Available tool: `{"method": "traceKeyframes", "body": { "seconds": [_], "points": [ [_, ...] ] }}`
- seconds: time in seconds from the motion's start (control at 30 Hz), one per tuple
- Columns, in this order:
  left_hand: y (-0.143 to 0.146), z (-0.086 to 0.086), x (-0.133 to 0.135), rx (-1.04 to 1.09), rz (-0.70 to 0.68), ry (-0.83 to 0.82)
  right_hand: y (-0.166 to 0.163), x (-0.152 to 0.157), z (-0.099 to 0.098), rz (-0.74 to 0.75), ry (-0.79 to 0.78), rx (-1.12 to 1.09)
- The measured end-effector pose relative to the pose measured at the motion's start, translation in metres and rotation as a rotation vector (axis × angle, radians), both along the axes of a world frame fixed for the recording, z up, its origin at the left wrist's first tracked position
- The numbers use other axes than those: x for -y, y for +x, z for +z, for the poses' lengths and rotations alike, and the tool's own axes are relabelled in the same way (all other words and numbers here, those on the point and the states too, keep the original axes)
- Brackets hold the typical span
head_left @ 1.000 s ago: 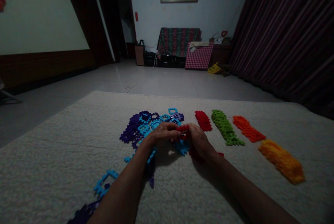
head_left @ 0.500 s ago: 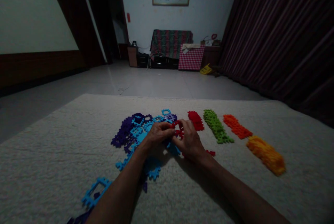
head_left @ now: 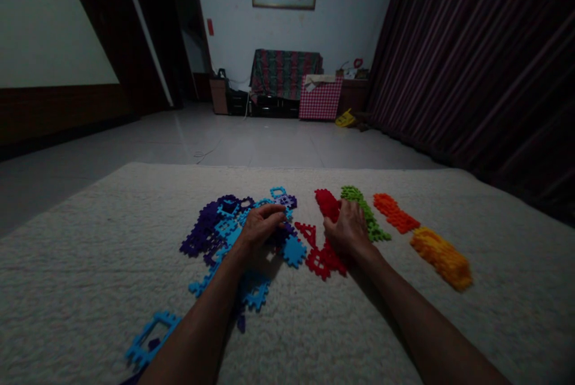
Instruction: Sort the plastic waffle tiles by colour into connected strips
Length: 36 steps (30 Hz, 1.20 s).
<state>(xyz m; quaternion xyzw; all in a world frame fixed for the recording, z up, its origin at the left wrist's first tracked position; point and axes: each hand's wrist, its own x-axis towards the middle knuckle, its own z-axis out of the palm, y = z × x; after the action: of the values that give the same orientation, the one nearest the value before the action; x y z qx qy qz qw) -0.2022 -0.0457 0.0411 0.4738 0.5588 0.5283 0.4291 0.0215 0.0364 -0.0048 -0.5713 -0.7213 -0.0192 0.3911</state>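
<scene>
Flat plastic puzzle pieces lie on a cream rug (head_left: 90, 277). My left hand (head_left: 262, 224) rests, fingers curled, on a mixed pile of purple and light-blue pieces (head_left: 224, 226). My right hand (head_left: 348, 228) is over the near end of a red row of pieces (head_left: 327, 203), fingers bent around red pieces. Loose red pieces (head_left: 320, 256) lie between the two hands, just in front of the right wrist. What the left fingers hold, if anything, is hidden.
Right of the red row lie a green row (head_left: 365, 214), an orange row (head_left: 394, 212) and a yellow-orange row (head_left: 440, 256). More blue pieces (head_left: 150, 337) sit near my left forearm. Beyond the rug are tiled floor, a covered cabinet (head_left: 286, 81) and dark curtains (head_left: 471, 61) on the right.
My hands were together holding red pieces; they have parted. The right hand has moved right to the red row, and the left has dropped onto the blue-purple pile. Red pieces now lie between them.
</scene>
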Motion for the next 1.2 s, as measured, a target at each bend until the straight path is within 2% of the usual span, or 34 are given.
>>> {"method": "traceKeyframes", "body": {
  "seconds": [0.17,0.27,0.33,0.5,0.57,0.63,0.77,0.93,1.07,1.2],
  "points": [
    [0.000,0.000,0.001,-0.033,0.000,-0.001,-0.002,0.000,0.006,0.006,-0.020,0.024],
    [0.009,-0.002,0.002,-0.178,-0.041,0.091,-0.003,-0.001,0.019,0.093,0.038,-0.038],
    [0.021,-0.003,0.005,-0.357,-0.132,0.197,-0.005,-0.001,0.026,0.156,0.093,-0.110],
    [0.058,-0.005,0.022,-0.863,-0.532,0.466,-0.008,0.001,0.029,0.214,0.164,-0.221],
    [0.068,-0.007,0.028,-0.973,-0.590,0.489,-0.009,0.002,0.027,0.217,0.163,-0.225],
    [0.073,-0.010,0.032,-1.042,-0.585,0.496,-0.009,0.002,0.025,0.213,0.163,-0.225],
    [0.072,-0.013,0.031,-1.080,-0.551,0.451,-0.010,0.004,0.023,0.244,0.174,-0.224],
    [0.059,-0.012,0.023,-0.986,-0.507,0.389,-0.013,0.007,0.022,0.346,0.159,-0.219],
    [0.049,-0.007,0.016,-0.886,-0.531,0.390,-0.017,0.012,0.018,0.493,0.025,-0.201],
    [0.041,0.003,0.013,-0.761,-0.494,0.347,-0.023,0.018,0.014,0.631,-0.119,-0.158]
  ]
}}
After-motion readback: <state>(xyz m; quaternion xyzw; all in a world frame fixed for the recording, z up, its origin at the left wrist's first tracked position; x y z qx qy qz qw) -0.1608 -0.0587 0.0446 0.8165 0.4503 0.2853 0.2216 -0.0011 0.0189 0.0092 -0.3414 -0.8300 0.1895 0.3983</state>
